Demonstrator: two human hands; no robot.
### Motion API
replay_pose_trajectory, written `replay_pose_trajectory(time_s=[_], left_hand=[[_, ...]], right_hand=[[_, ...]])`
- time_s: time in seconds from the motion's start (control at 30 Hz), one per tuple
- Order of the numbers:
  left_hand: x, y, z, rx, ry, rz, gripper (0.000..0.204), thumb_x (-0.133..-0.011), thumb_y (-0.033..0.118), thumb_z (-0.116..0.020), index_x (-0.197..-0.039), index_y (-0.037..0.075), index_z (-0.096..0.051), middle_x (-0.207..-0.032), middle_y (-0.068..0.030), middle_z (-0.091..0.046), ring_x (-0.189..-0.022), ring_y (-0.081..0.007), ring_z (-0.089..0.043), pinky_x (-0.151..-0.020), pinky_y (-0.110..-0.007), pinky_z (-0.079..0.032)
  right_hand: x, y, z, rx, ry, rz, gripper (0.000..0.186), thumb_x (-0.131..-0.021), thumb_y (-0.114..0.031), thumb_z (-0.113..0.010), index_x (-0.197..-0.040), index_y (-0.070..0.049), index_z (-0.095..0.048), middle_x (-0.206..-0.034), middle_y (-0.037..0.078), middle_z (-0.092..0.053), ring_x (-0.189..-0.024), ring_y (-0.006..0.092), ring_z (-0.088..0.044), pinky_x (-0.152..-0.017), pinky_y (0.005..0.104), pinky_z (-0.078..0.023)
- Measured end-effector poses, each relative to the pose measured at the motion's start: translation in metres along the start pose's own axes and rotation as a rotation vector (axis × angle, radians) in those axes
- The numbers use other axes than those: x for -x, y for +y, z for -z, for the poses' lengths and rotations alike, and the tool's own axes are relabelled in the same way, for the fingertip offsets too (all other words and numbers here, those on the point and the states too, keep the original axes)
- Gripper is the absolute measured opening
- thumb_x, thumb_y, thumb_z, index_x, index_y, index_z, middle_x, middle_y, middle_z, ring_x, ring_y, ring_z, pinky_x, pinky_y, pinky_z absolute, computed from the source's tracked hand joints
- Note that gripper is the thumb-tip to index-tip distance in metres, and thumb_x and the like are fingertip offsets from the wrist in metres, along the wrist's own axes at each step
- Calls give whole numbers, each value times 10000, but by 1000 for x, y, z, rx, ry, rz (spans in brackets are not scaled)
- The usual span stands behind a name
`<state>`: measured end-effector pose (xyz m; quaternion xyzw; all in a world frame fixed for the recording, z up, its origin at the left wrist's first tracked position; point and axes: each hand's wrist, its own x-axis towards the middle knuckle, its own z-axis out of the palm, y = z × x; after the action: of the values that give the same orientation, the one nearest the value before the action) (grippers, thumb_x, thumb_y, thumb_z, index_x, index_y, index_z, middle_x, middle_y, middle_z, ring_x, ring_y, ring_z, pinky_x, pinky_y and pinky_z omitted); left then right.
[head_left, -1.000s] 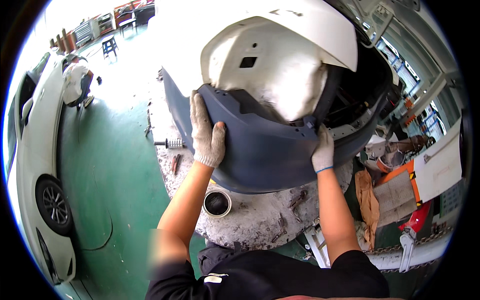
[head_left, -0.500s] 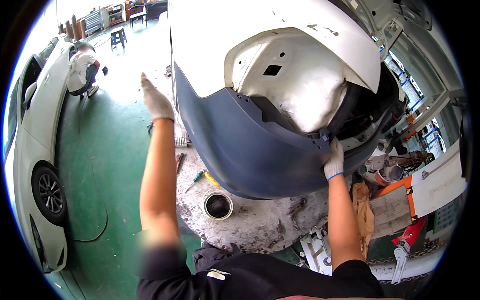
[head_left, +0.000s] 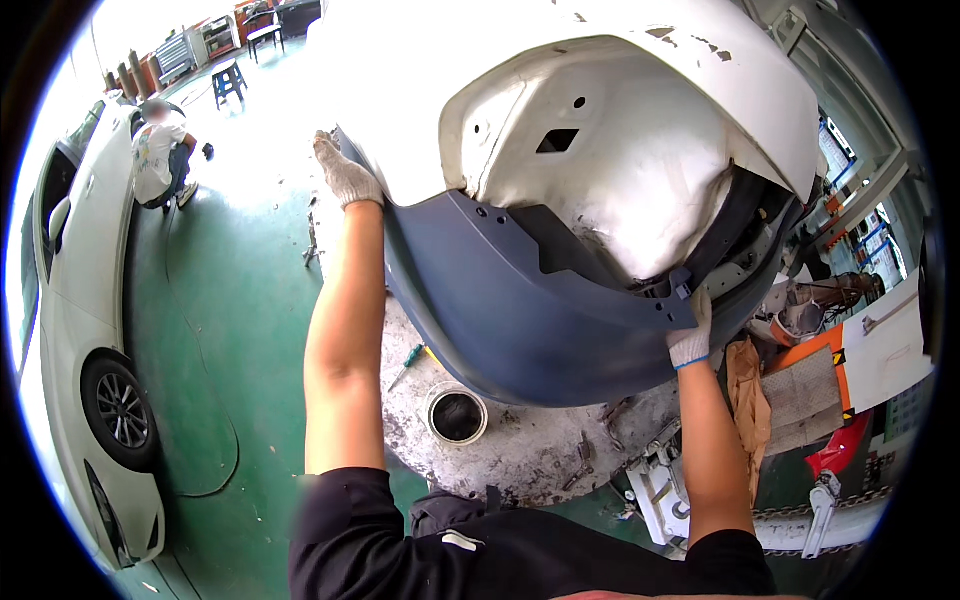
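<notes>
At the far left stands a white car (head_left: 75, 330), with a crouching person (head_left: 158, 160) beyond it. The left hand (head_left: 345, 175), gloved, reaches up to the far end of the grey bumper (head_left: 500, 310), fingers curled over its edge where it meets the white car body (head_left: 620, 150). The right hand (head_left: 690, 335) grips the bumper's near end, though its fingertips are probably hidden behind the edge. Keeping both ends level and pressing evenly would seat it best. Below lie a screwdriver (head_left: 408, 365) and a round can (head_left: 456, 413).
</notes>
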<state>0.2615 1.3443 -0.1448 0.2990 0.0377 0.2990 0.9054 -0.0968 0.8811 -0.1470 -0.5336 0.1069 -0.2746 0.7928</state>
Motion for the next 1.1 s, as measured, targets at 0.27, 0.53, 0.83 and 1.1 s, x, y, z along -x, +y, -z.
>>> replay_pose_trajectory(time_s=[0.27, 0.53, 0.83, 1.1], left_hand=[[-63, 43, 48, -32, -23, -89, 812, -1151, 608, -275, -1713, 24, -328, -1771, -195, -347, -1608, -344, -367, -1352, -495, -212], [-6, -7, 2, -461, -92, -228, 774, -1166, 583, -271, -1679, 16, -388, -1745, -204, -389, -1623, -331, -345, -1341, -508, -211], [45, 40, 6, -279, -285, -104, 906, -1123, 682, -227, -1693, -16, -316, -1751, -252, -341, -1663, -349, -239, -1365, -486, -72], [54, 96, -2, -259, -154, -436, 829, -1127, 644, -267, -1610, -2, -461, -1624, -219, -522, -1568, -348, -410, -1342, -514, -202]], right_hand=[[13, -20, -16, 582, -78, 117, 410, -1153, -166, -406, -1423, 46, -629, -1337, 208, -695, -1232, 319, -669, -1066, 384, -522], [30, -37, -63, 828, 4, 260, 463, -1131, -211, -391, -1368, 75, -668, -1300, 306, -726, -1239, 437, -688, -1096, 424, -495], [30, -44, -62, 867, -131, 325, 447, -1130, -196, -407, -1351, 87, -672, -1299, 301, -726, -1244, 425, -681, -1109, 403, -488], [39, -48, -81, 861, -48, 254, 449, -1119, -242, -434, -1342, 52, -690, -1299, 307, -719, -1218, 436, -690, -1086, 427, -505]])
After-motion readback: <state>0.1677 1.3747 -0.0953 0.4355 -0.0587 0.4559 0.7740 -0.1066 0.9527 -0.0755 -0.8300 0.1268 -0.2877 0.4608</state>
